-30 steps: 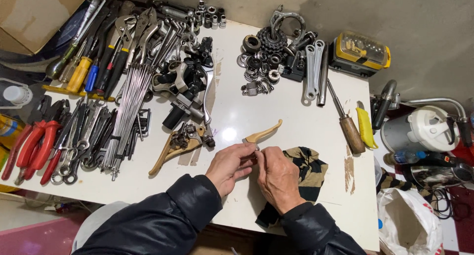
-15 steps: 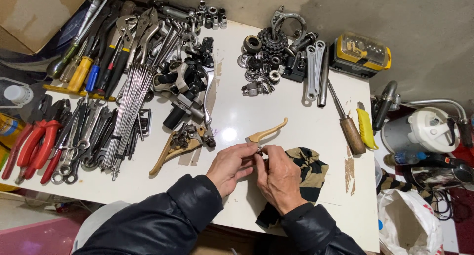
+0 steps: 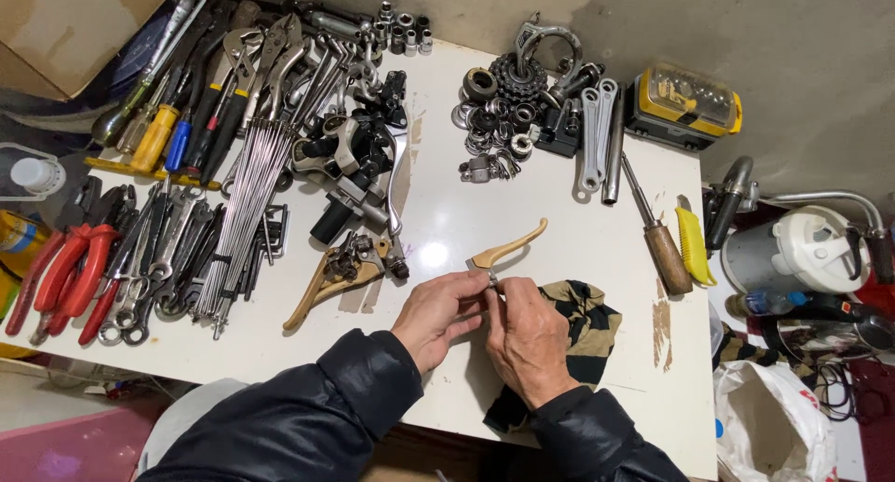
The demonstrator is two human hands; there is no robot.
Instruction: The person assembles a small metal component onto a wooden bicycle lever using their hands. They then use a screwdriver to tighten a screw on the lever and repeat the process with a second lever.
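Head view: we saw the left hand point(image 3: 446, 312) and right hand point(image 3: 528, 337) together pinching the near end of a tan brake lever point(image 3: 508, 249) above the white desk point(image 3: 522, 212), just beside a striped cloth point(image 3: 589, 323). A second brake lever point(image 3: 331, 275) lay to the left.

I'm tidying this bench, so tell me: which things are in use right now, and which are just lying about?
In use:
- gold brake lever, gripped at its base by the left hand and right hand
- striped rag beside the right hand

Lying about:
- second gold brake lever
- bundle of spokes
- red-handled pliers
- wooden-handled tool
- yellow utility knife
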